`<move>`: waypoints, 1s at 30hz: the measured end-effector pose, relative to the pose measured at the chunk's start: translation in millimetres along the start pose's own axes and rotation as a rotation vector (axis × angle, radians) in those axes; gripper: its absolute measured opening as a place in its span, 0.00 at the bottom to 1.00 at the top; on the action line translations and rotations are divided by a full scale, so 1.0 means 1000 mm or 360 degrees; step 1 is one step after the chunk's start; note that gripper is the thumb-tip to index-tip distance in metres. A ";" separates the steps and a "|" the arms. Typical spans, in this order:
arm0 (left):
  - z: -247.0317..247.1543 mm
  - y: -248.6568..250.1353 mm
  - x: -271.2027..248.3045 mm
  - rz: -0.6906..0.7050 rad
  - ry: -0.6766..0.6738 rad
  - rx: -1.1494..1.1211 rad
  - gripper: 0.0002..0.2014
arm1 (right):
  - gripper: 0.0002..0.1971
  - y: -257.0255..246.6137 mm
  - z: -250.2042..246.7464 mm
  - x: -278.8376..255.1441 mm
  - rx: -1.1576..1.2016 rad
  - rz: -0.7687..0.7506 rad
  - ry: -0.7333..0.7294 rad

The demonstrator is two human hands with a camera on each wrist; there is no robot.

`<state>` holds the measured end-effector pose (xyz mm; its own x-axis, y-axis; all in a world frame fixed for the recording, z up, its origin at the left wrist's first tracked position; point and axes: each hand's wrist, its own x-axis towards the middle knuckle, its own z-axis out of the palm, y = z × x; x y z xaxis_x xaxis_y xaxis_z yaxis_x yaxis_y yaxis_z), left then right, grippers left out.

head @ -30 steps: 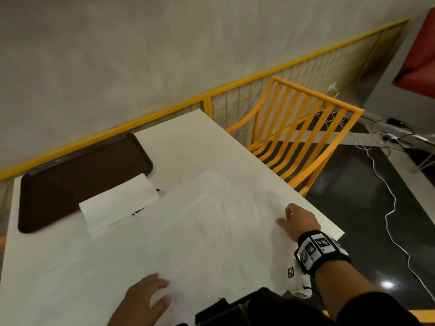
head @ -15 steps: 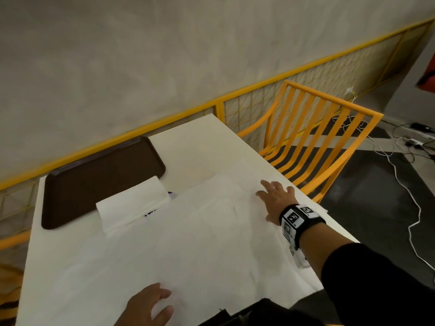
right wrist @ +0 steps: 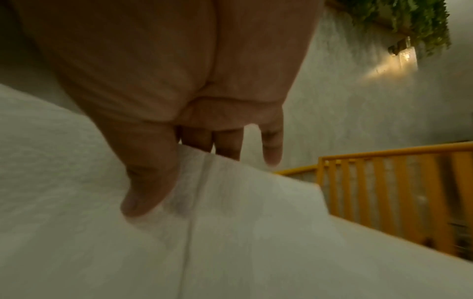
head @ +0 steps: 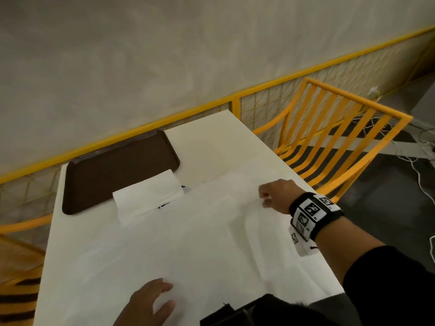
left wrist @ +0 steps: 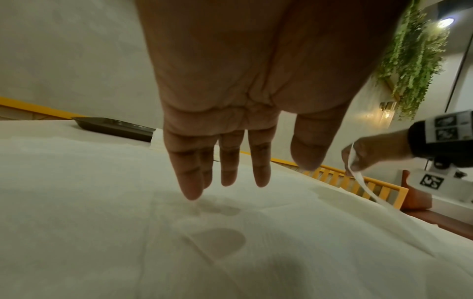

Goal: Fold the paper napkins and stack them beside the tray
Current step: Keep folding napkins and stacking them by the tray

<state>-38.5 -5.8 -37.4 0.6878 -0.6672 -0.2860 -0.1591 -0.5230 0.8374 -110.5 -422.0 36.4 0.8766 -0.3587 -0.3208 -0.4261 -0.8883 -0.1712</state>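
— What's on the table [head: 211, 142]?
— A brown tray [head: 117, 170] at its far side, a folded napkin [head: 148, 196] just beside it, and a big unfolded napkin [head: 188, 243] spread flat before me.

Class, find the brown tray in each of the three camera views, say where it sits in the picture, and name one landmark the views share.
Head view: the brown tray lies left of centre at the table's far edge, by the wall.
Left wrist view: the tray shows at mid-left, a dark strip beyond the spread napkin.
Right wrist view: not in it.
Shared landmark: the yellow chair back.
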 end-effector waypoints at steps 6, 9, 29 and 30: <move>-0.003 0.052 0.010 -0.0060 -0.0334 -0.0268 0.57 | 0.08 -0.067 -0.069 -0.051 0.0377 -0.0511 0.0310; -0.006 0.074 0.020 -0.0023 -0.0262 -0.0655 0.61 | 0.09 -0.085 -0.088 -0.064 0.0774 -0.0585 0.0364; -0.078 0.123 -0.005 0.0167 0.0595 -0.0906 0.22 | 0.14 -0.106 -0.039 -0.075 0.1888 -0.0558 0.0121; -0.082 0.123 -0.007 0.0180 0.0592 -0.0857 0.22 | 0.16 -0.107 -0.038 -0.075 0.1923 -0.0566 0.0094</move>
<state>-4.9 -22.3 105.5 0.9017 -0.4242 -0.0836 0.0652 -0.0577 0.9962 -122.1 -310.8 113.9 0.9800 -0.1939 -0.0453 -0.0697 -0.1210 -0.9902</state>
